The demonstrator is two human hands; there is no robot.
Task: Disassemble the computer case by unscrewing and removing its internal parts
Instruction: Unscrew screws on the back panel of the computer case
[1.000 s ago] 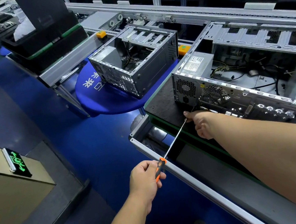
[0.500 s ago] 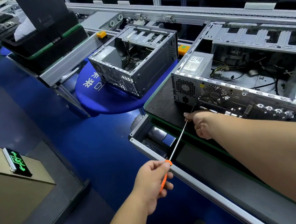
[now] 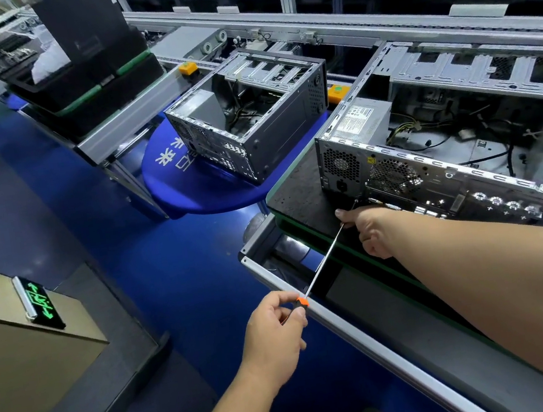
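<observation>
Hidden: screwdriver tip lost behind the right hand, so contact with the screw on the rear panel cannot be told; handle mostly buried in the left hand, only an orange collar showing.
Cut off: near computer case clipped at the right frame edge; right forearm running out at the lower right.
Hard to make out: rear ports in shadow; cables inside a dark tangle.
Hands: left curled round the screwdriver handle, low and near the body; right curled at the shaft's far end against the lower rear panel of the case (thumb on top, whether pinching the shaft not clear).
Task thing: near case lying open-side up on the black mat of the counter, power supply in its left rear corner.
Edges: mat's green rim just left of the case; aluminium rail crossing under the shaft.
Open room: blue floor between the rail and the beige cabinet at left.
Count: two cases (second case on a blue round stand), one screwdriver, two hands, two orange buttons on the conveyor.
</observation>
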